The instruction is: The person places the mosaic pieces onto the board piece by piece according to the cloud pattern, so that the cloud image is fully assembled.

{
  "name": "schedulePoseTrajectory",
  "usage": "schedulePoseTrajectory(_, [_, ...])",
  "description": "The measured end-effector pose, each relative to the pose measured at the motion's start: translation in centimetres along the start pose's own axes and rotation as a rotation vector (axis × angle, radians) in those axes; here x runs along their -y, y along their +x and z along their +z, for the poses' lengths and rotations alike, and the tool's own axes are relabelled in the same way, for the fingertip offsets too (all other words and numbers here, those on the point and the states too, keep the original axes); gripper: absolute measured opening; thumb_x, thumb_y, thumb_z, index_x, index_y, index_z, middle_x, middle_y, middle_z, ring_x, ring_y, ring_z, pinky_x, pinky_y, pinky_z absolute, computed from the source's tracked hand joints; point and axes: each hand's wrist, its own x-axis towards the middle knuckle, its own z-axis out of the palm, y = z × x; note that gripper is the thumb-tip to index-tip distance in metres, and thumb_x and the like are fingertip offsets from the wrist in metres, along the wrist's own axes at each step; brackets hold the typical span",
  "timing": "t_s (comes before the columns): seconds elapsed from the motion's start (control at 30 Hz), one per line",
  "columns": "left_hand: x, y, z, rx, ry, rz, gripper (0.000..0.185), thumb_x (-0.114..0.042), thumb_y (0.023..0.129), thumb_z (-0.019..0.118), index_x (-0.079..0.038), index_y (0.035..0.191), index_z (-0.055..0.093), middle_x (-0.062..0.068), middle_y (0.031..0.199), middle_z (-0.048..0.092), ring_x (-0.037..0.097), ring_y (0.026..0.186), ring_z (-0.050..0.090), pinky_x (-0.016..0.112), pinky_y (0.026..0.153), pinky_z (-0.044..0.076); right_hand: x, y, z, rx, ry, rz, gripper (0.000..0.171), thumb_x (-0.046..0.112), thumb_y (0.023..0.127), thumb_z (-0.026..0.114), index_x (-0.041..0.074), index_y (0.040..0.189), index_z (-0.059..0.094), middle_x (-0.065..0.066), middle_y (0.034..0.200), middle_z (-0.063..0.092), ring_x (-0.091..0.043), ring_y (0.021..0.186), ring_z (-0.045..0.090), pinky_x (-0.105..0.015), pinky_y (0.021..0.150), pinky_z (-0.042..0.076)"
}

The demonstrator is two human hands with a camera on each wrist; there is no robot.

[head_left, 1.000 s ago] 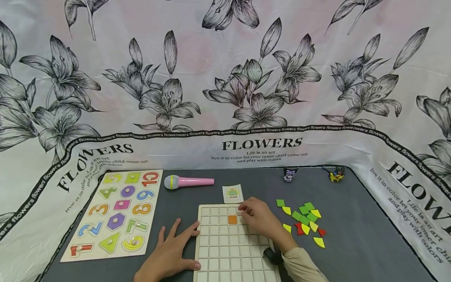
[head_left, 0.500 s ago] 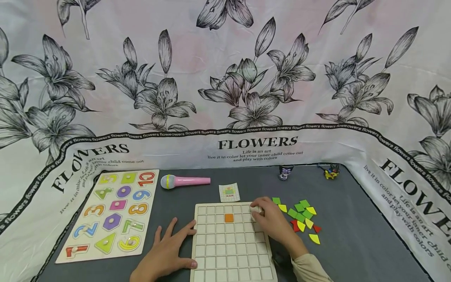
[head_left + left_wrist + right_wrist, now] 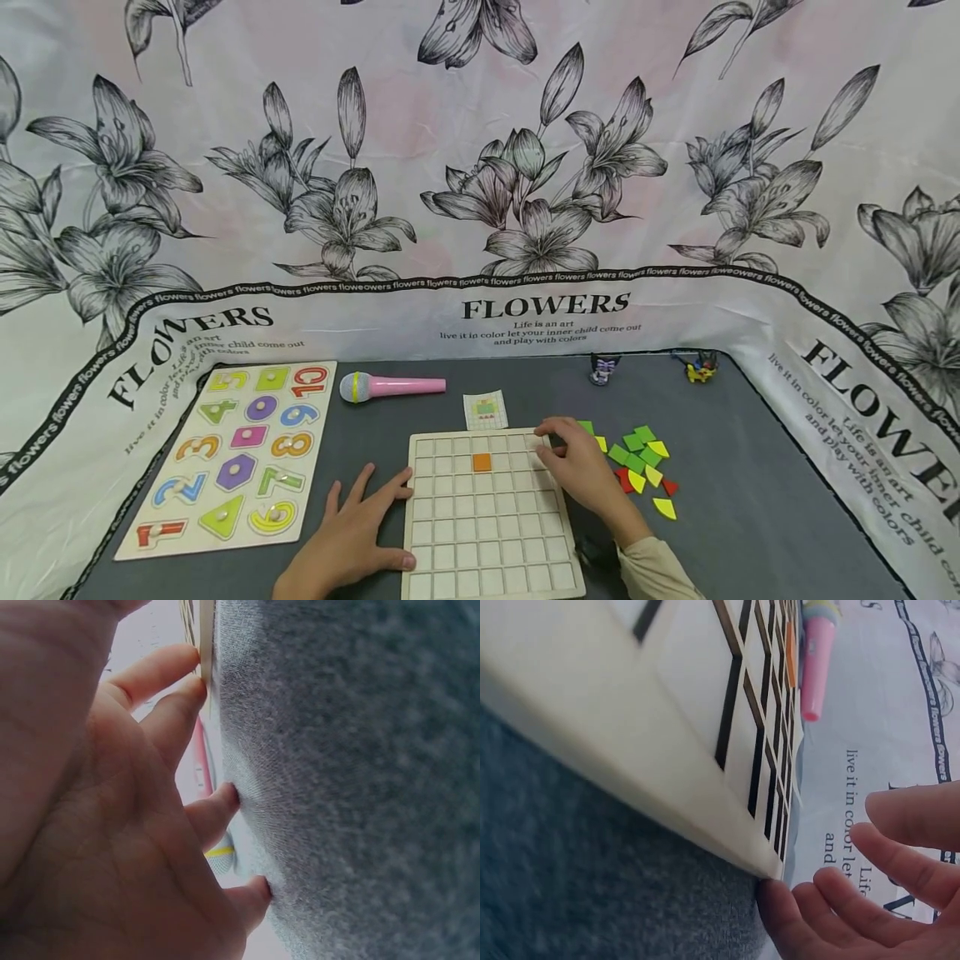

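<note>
On the grey surface, a grid board: left edge against a spread left hand, far right corner touched by a right hand with parted, loosely bent fingers. On the white cloth, "FLOWERS" and "Life is an art"; on the number puzzle, 1 to 10. Wide margin right of the loose tiles.

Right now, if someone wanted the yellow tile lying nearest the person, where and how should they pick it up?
Probably pinch its opposite edges from above with the right hand, coming from the near side: the yellow tile lies flat on the dark cloth, apart from the other loose tiles beyond it.
</note>
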Motion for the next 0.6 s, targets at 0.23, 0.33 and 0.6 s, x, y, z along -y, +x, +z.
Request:
schedulePoseTrajectory(0.23, [0.2,0.0,0.2,0.000,-0.009,0.008,0.101,-0.056,0.071,0.094,-0.022,0.157,0.053,0.006,0.168,0.043,0.054,0.158,0.015,0.083,0.115,-0.004,-0.6,0.1,-0.7,-0.010,0.031,-0.005,0.020,-0.003,0.097,0.074,-0.001,0.117,0.075,-0.022,0.133,0.066,-0.041,0.121,0.067,-0.050,0.094,0.062])
schedulePoseTrajectory(0.33, [0.1,-0.1,0.2,0.003,-0.009,0.017,0.100,-0.055,0.071,0.094,-0.022,0.156,0.055,0.005,0.170,0.040,0.054,0.158,0.014,0.083,0.116,-0.005,-1.0,0.1,-1.4,-0.012,0.044,-0.014,0.024,-0.004,0.098,0.074,-0.002,0.121,0.074,-0.020,0.131,0.067,-0.042,0.124,0.066,-0.049,0.097,0.061])
schedulePoseTrajectory(0.6, [-0.1,-0.2,0.0,0.006,-0.006,0.038,0.102,-0.052,0.072,0.094,-0.017,0.159,0.054,0.004,0.170,0.040,0.055,0.158,0.012,0.084,0.114,-0.006,-2.1,1.0,-4.1,-0.003,-0.008,-0.013,0.035,-0.001,0.098,0.074,-0.003,0.133,0.071,-0.020,0.132,0.068,-0.035,0.106,0.070,-0.044,0.086,0.062])
